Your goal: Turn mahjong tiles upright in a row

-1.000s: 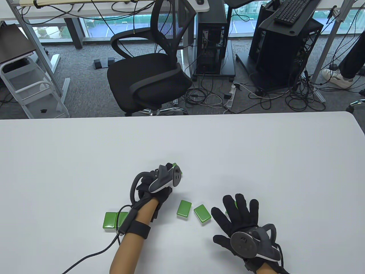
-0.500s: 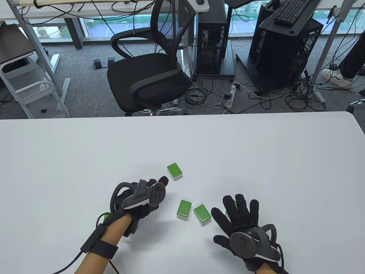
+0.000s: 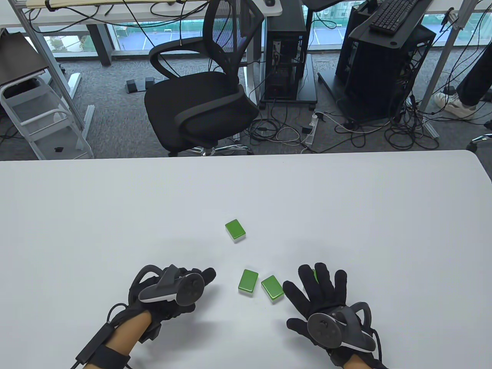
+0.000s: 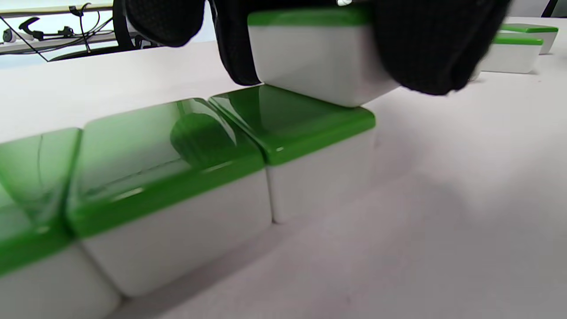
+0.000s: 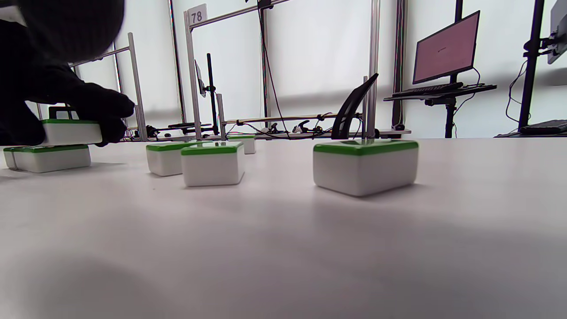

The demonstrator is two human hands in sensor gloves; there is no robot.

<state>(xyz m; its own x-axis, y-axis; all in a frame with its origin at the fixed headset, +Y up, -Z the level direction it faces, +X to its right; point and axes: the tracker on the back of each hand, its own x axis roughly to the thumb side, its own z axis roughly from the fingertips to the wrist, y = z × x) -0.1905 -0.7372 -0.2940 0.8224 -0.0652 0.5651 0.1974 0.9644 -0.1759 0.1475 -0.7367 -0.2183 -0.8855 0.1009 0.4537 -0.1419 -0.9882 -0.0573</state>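
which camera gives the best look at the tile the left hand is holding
The left wrist view: the held tile fills the top of the frame, pinched by the left hand's fingers over the row of tiles. The right wrist view shows it small at the far left. In the table view the left hand hides it.

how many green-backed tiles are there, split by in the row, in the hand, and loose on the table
row tiles: 3 in view
held tile, gripped by the left hand: 1
loose tiles: 4
total: 8
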